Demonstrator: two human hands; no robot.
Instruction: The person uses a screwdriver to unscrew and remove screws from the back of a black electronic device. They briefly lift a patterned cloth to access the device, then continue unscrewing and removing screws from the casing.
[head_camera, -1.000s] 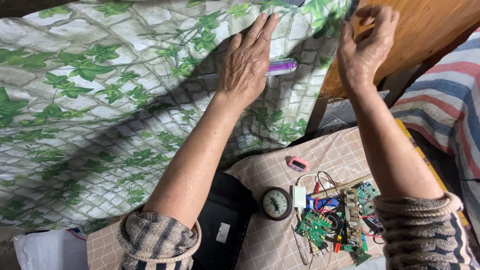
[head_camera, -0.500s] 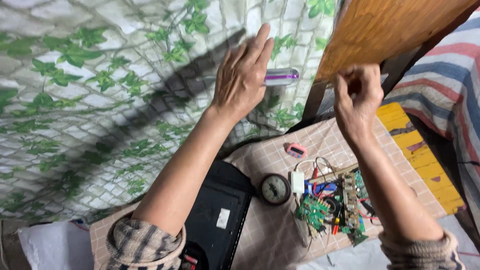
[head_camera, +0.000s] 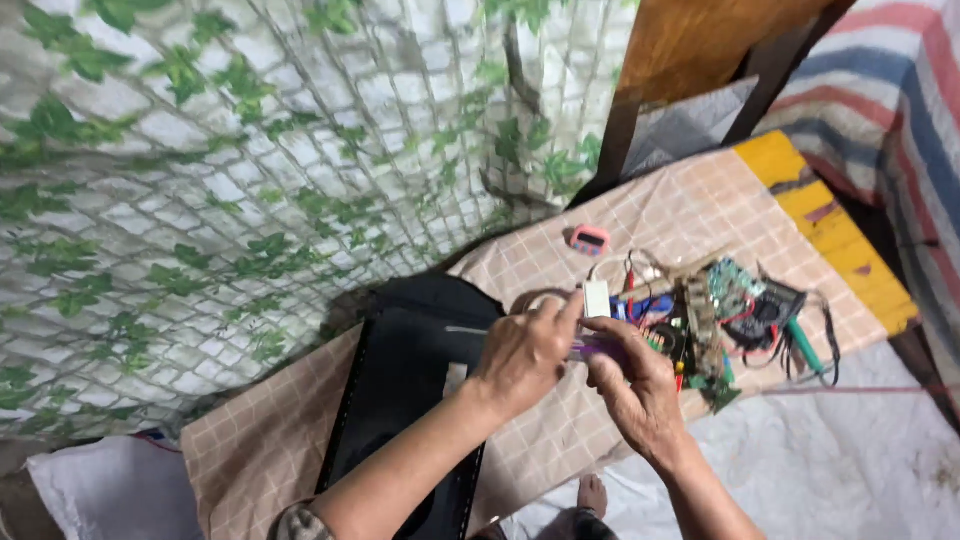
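Together, both hands' grip, left hand (head_camera: 525, 357) and right hand (head_camera: 632, 385), on a seemingly slim translucent purple tool (head_camera: 598, 347).

Lighting: soft, even, moderately bright, no single source evident. Shadows: faint, darkest at the upper centre of the frame. Glare: none. Focus: slight motion blur across the whole frame, fine detail smeared at centre right. Edge distortion: mild.

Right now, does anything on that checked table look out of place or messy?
Yes: by the right hand, loose circuit boards and tangled wires lie heaped near the checked table edge, some overhanging. Both hands meet on a purple tool over the black case. The pink gadget lies apart. Nothing looks spilled.
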